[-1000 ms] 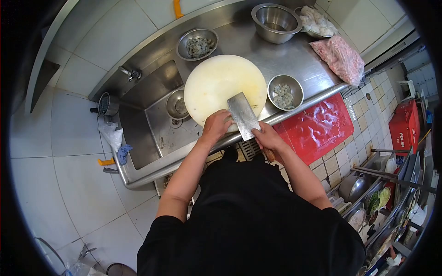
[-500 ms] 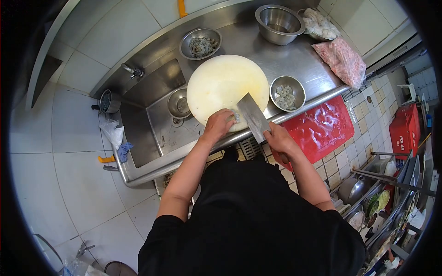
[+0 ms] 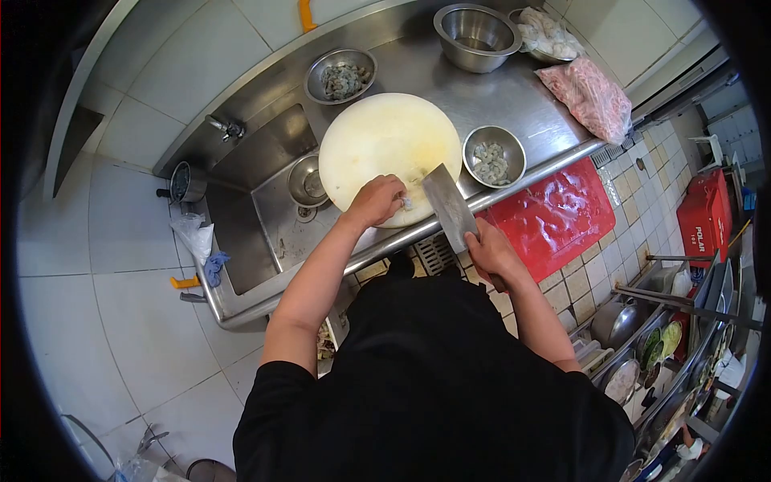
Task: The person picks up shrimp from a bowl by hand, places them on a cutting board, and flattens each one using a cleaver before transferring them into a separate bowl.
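In my right hand [image 3: 491,251] is the handle of a broad cleaver [image 3: 447,206], its blade angled over the front right edge of a round white cutting board [image 3: 377,132]. My left hand [image 3: 377,201] is over the board's front, fingers pinched on a small greyish shrimp [image 3: 406,204] close to the blade. Right of the board stands a metal bowl [image 3: 515,165] with peeled-looking shrimp [image 3: 490,164]. Behind the board, another metal bowl [image 3: 314,90] contains darker grey shrimp [image 3: 344,81].
A sink [image 3: 277,181] with a small bowl [image 3: 297,183] lies left of the board. At the back right are a deep metal bowl [image 3: 477,56] and a bag of pink meat [image 3: 590,96]. A red mat or board [image 3: 562,213] is below the counter edge. Shelving [image 3: 666,305] stands right.
My left hand has shifted slightly up and left, with the shrimp at its fingertips. The cleaver stays near the board's front right edge, a little more upright. The whole view has moved slightly.
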A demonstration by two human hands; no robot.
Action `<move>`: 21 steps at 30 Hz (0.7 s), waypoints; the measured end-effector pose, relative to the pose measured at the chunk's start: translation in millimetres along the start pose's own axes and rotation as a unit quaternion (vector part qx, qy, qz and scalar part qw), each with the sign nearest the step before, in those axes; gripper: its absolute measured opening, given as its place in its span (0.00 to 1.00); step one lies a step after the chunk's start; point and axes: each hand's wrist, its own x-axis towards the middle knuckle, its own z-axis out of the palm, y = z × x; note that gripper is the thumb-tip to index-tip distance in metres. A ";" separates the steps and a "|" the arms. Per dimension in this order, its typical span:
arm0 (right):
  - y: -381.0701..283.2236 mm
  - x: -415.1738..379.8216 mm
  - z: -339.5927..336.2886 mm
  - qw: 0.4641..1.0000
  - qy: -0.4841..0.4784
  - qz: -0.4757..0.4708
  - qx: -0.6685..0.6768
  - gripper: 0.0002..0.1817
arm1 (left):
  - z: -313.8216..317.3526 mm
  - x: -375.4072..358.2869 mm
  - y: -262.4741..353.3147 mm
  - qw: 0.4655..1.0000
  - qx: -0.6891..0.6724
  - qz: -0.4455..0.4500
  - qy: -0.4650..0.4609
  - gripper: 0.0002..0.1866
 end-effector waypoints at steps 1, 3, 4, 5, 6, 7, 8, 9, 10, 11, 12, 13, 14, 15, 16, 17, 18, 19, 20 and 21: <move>3.2 0.2 0.3 1.000 0.001 0.000 0.001 0.17 | -4.1 1.1 1.0 0.999 0.009 -0.041 -0.011 0.11; 8.9 0.0 1.7 0.999 0.034 -0.019 0.007 0.17 | -6.6 2.8 1.1 0.996 0.020 -0.080 -0.023 0.11; 9.1 -1.6 1.9 0.999 0.035 -0.019 0.009 0.17 | -4.3 3.4 -1.4 0.986 -0.062 -0.152 -0.005 0.09; 9.3 -3.8 1.0 0.999 0.033 -0.021 0.032 0.17 | -1.3 3.9 -3.9 0.964 -0.143 -0.223 0.012 0.09; 7.8 -6.6 -0.6 0.998 0.030 -0.024 0.056 0.17 | 5.3 3.9 -10.9 0.964 -0.142 -0.223 0.011 0.09; 5.2 -9.2 -1.8 0.998 0.029 -0.023 0.057 0.17 | 12.5 3.9 -18.8 0.948 -0.202 -0.243 0.035 0.09; 1.2 -11.9 -2.8 0.997 0.015 -0.025 0.067 0.16 | 19.8 3.6 -26.4 0.927 -0.260 -0.262 0.059 0.10; -3.1 -14.2 -3.8 0.997 0.002 -0.028 0.077 0.16 | 22.1 3.4 -26.4 0.928 -0.260 -0.262 0.058 0.10; -8.2 -16.2 -5.2 0.997 0.001 -0.027 0.077 0.16 | 25.1 2.6 -25.8 0.914 -0.279 -0.288 0.064 0.10; -13.8 -17.4 -6.4 0.997 -0.015 -0.025 0.066 0.16 | 28.2 1.3 -25.3 0.899 -0.297 -0.313 0.070 0.09; -16.7 -17.7 -6.7 0.998 -0.032 -0.023 0.055 0.16 | 28.5 -0.2 -20.9 0.899 -0.296 -0.314 0.070 0.09; -15.9 -16.4 -4.4 0.998 -0.033 -0.024 0.056 0.16 | 28.9 -1.9 -16.5 0.901 -0.278 -0.327 0.070 0.10; -13.2 -13.6 -0.1 0.997 -0.031 -0.042 0.060 0.16 | 28.3 -2.5 -12.7 0.901 -0.259 -0.340 0.070 0.10; -9.7 -10.3 4.3 0.996 -0.029 -0.061 0.063 0.16 | 27.4 -2.1 -9.9 0.901 -0.259 -0.340 0.070 0.10; -4.1 -5.7 9.6 0.996 -0.029 -0.061 0.064 0.16 | 26.7 -1.8 -7.7 0.910 -0.224 -0.343 0.058 0.11; 2.8 -0.6 15.2 0.996 -0.027 -0.067 0.053 0.17 | 25.7 -2.1 -5.7 0.918 -0.190 -0.345 0.047 0.12; 3.8 1.0 16.5 0.996 -0.025 -0.073 0.043 0.17 | 24.4 -2.8 -4.3 0.918 -0.190 -0.345 0.047 0.12; 5.2 1.5 16.9 0.996 -0.026 -0.074 0.043 0.17 | 22.9 -3.9 -3.0 0.938 -0.109 -0.320 0.080 0.12; 6.3 1.8 17.3 0.996 -0.023 -0.071 0.041 0.17 | 21.0 -5.0 -2.0 0.950 -0.027 -0.291 0.111 0.12; 5.7 1.9 16.4 0.997 -0.019 -0.068 0.039 0.17 | 15.1 -5.5 0.0 0.950 -0.026 -0.292 0.112 0.12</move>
